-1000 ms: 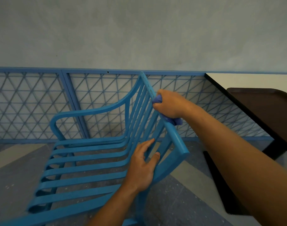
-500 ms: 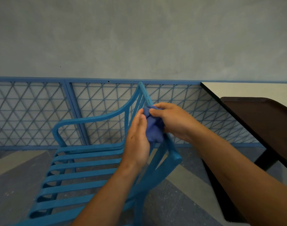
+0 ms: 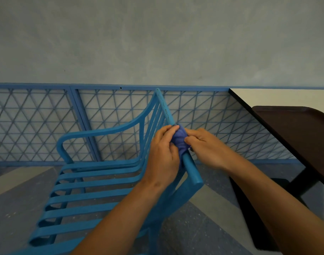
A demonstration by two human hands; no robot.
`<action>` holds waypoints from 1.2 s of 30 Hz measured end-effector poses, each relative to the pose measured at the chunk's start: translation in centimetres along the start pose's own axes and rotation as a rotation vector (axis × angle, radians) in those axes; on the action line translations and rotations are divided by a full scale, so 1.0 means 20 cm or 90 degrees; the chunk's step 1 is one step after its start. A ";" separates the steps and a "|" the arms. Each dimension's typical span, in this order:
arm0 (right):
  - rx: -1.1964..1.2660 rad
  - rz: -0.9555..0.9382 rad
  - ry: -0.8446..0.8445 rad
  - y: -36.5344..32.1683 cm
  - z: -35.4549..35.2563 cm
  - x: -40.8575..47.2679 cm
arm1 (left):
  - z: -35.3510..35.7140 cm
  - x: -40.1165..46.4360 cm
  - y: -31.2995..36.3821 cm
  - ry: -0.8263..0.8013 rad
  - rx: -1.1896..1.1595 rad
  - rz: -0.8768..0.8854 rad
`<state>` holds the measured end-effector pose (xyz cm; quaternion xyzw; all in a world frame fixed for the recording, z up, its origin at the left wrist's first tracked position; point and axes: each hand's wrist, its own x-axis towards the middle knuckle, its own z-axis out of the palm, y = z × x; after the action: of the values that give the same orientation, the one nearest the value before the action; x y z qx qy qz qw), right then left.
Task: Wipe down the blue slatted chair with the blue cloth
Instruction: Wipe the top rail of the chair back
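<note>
The blue slatted chair (image 3: 95, 181) stands in front of me, its seat to the left and its backrest top rail running from upper centre down to the right. The blue cloth (image 3: 179, 140) is bunched up on the middle of that top rail. My left hand (image 3: 163, 155) grips the cloth from the left, fingers curled over it. My right hand (image 3: 205, 146) pinches the cloth from the right with thumb and fingers. Most of the cloth is hidden between the two hands.
A blue lattice fence (image 3: 37, 124) runs along the grey wall behind the chair. A white-topped table (image 3: 268, 96) with a dark brown tray (image 3: 295, 129) stands at the right, its dark base on the floor close to the chair's back.
My left hand has left the backrest slats and come up onto the cloth. Both hands now hold the cloth together on the top rail.
</note>
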<state>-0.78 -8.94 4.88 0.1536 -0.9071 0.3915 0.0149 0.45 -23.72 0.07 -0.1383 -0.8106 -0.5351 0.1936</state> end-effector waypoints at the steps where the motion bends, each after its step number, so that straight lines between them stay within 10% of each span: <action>1: 0.008 -0.003 -0.009 0.01 -0.01 0.01 | 0.00 0.01 -0.01 -0.013 -0.017 -0.016; 10: 0.059 0.064 0.245 0.06 0.06 0.16 | 0.03 0.13 -0.07 -0.045 -0.028 -0.117; 22: 0.145 -0.005 -0.015 0.03 0.01 -0.01 | 0.02 0.29 -0.22 -0.002 0.010 -0.031; 36: 0.001 0.053 0.118 0.05 0.11 0.11 | 0.03 0.62 -0.27 -0.016 0.003 -0.091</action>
<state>-2.89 -10.39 3.02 0.0787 -0.9073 0.4048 0.0824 -12.92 -25.05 1.08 -0.0866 -0.8220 -0.5438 0.1453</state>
